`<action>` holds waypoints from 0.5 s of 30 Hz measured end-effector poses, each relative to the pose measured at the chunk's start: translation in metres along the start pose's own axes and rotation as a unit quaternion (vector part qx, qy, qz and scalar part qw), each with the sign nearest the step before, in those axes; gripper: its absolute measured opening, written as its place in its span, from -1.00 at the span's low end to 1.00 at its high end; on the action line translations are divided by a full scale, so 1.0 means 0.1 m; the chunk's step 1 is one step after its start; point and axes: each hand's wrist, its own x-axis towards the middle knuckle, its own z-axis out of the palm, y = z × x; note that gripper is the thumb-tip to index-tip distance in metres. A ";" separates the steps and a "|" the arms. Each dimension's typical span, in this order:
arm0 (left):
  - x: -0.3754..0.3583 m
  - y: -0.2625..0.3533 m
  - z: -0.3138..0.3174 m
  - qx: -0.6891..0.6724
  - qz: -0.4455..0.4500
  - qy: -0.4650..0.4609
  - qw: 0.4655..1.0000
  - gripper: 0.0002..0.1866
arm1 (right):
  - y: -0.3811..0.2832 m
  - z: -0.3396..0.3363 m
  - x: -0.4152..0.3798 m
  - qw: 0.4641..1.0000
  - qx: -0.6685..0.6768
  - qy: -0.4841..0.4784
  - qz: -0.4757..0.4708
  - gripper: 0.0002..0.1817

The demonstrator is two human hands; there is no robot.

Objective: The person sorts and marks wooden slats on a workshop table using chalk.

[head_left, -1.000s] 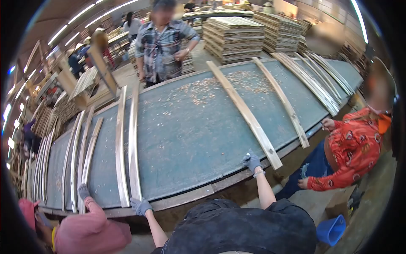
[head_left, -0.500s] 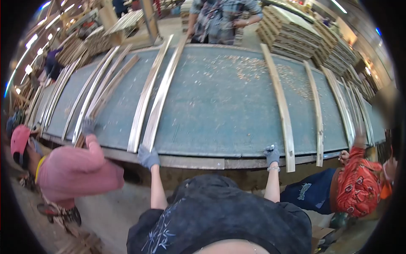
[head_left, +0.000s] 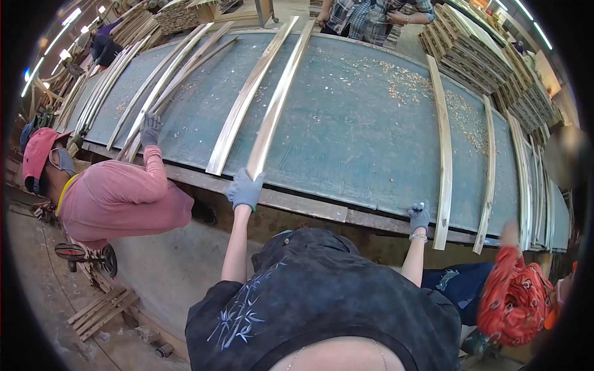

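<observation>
My left hand (head_left: 245, 190), in a grey glove, grips the near end of a long wooden board (head_left: 281, 99) that lies across the blue-green table (head_left: 352, 123). Another board (head_left: 247, 102) lies just left of it. At the table's near edge, my right hand (head_left: 419, 216), also gloved, is closed with its knuckles up. A small pale tip shows at its fingers, too small to name. Right beside this hand, a board (head_left: 443, 167) juts over the edge.
Co-workers in pink (head_left: 120, 198) and red (head_left: 516, 297) stand on either side, and one in a checked shirt (head_left: 365, 21) stands opposite. More boards (head_left: 164, 86) lie across the table. Wood chips (head_left: 402, 83) are scattered on it. Stacked lumber (head_left: 470, 55) rises behind.
My view has turned, shifting the scene. My left hand stays at the board's near end; my right hand remains by the edge. The pink-sleeved co-worker's hand has moved farther over the table.
</observation>
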 end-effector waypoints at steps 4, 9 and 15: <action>-0.01 -0.05 -0.11 -0.455 0.077 -0.298 0.835 -0.39 | -0.04 0.07 -0.07 1.000 0.025 0.003 0.009 -0.64; -0.21 0.14 -0.28 -0.715 0.011 -0.427 0.553 -0.33 | -0.03 0.17 -0.08 0.998 -0.014 0.053 -0.012 -0.65; -0.25 0.10 -0.29 -0.723 0.011 -0.432 0.539 -0.30 | -0.01 0.48 -0.15 0.975 -0.191 0.115 -0.010 -0.64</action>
